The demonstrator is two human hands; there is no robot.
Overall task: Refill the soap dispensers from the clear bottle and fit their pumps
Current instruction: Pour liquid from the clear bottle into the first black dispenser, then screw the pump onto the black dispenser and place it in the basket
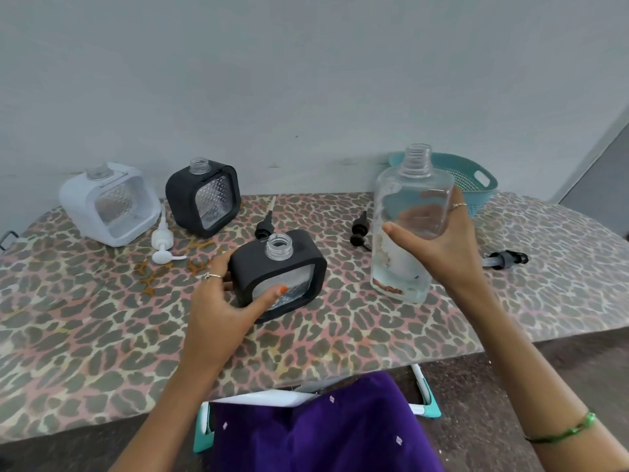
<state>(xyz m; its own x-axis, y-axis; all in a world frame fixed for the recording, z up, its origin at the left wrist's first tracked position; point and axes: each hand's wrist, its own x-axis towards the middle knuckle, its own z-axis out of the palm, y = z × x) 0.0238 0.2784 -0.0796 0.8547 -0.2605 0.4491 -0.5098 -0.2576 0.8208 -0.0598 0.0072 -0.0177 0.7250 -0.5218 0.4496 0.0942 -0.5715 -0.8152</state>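
Altogether three dispensers (277, 272), four pumps (164, 241).

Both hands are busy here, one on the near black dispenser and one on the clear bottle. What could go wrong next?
The near black dispenser has a narrow neck, so pouring from the wide-mouthed clear bottle could spill onto the leopard-print cover. The right hand holds the bottle one-handed; it might slip. The left hand may be needed to keep the dispenser from tipping.

Soft, even daylight, fairly bright, no hard shadows. The wall (306, 80) looks washed-out. Wide-angle bending curves the table (340, 335) edges (strongest toward the corners), and everything is slightly soft, faintly smeared.
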